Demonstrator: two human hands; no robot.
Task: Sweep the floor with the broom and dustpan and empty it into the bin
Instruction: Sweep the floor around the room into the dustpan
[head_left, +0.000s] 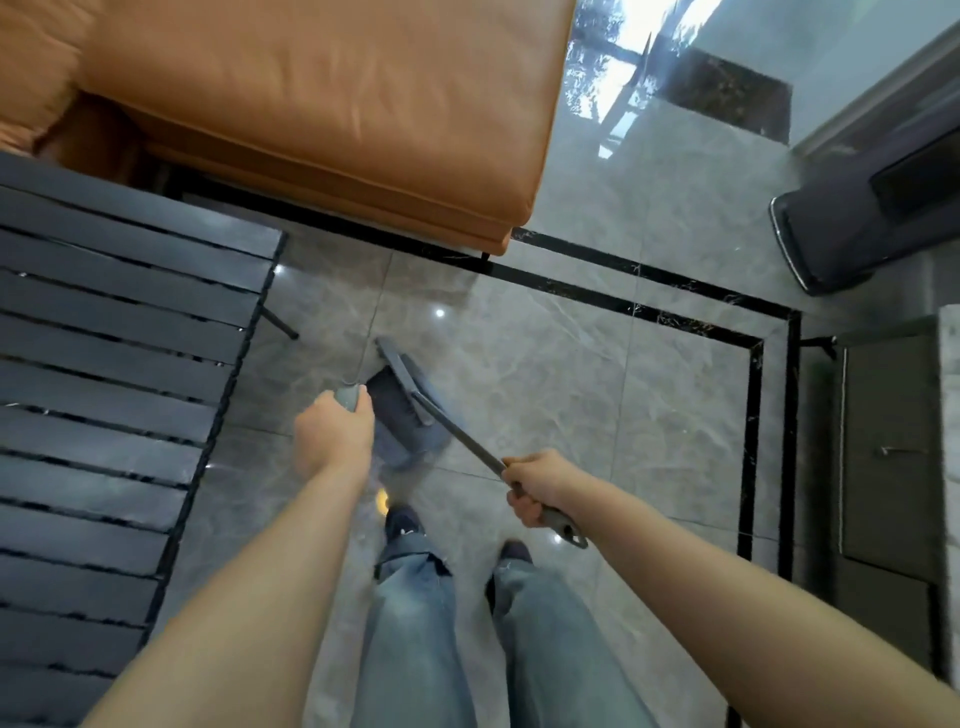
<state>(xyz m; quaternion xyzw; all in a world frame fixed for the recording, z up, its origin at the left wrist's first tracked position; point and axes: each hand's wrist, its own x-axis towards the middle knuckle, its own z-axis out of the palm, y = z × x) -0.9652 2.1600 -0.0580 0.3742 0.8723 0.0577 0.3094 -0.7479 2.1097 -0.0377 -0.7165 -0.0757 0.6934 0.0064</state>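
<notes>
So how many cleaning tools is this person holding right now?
2. The broom is in the right hand, its head at the dustpan's mouth. The dustpan stands on the floor ahead, its handle top in the left hand. No others show.

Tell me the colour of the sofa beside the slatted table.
Orange; the sofa shows best in the head view.

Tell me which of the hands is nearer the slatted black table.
Left. The left hand grips the dustpan handle just beside the slatted black table; the right hand holds the broom handle farther away, past the dustpan.
</notes>
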